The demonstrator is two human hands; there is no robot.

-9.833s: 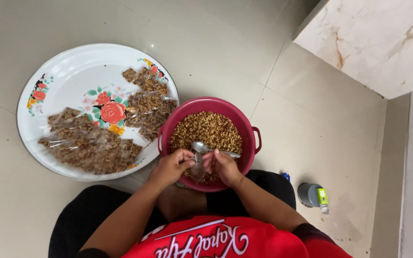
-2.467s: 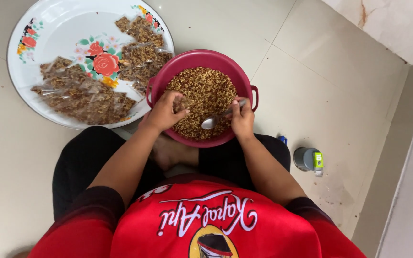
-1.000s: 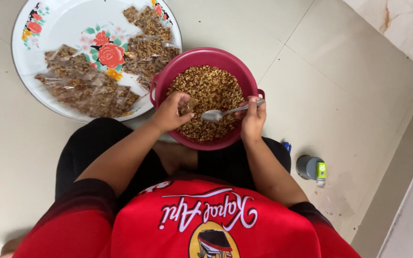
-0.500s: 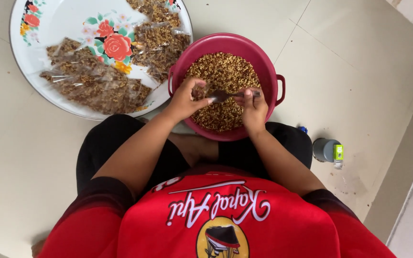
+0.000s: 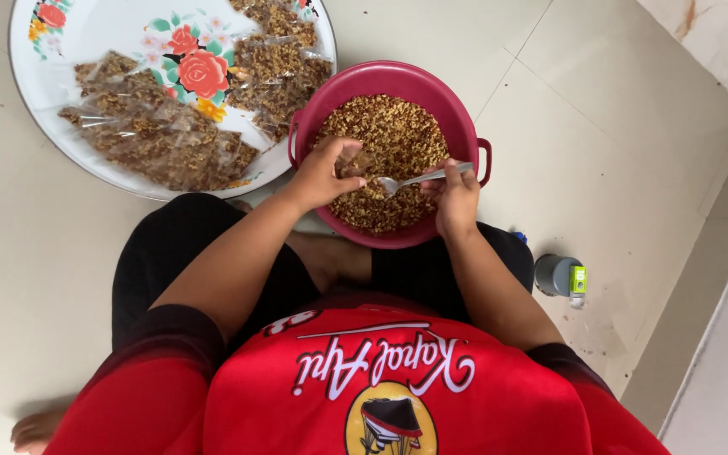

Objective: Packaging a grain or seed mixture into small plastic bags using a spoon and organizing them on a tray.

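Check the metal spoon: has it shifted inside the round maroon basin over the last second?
Yes. The metal spoon, in the right hand, swung its bowl toward the left hand, near the round maroon basin centre.

A round white tray (image 5: 86,50) with a painted floral motif of red roses lies on the floor, up and to the left of the left grip. It carries clear packets (image 5: 157,143) filled with brown crumbly material, grouped in the lower and right portions of the tray. The floor (image 5: 617,143) consists of pale cream tiles. A small grey cylindrical container (image 5: 559,275) with a green label lies on the floor, below and to the right of the right grip.
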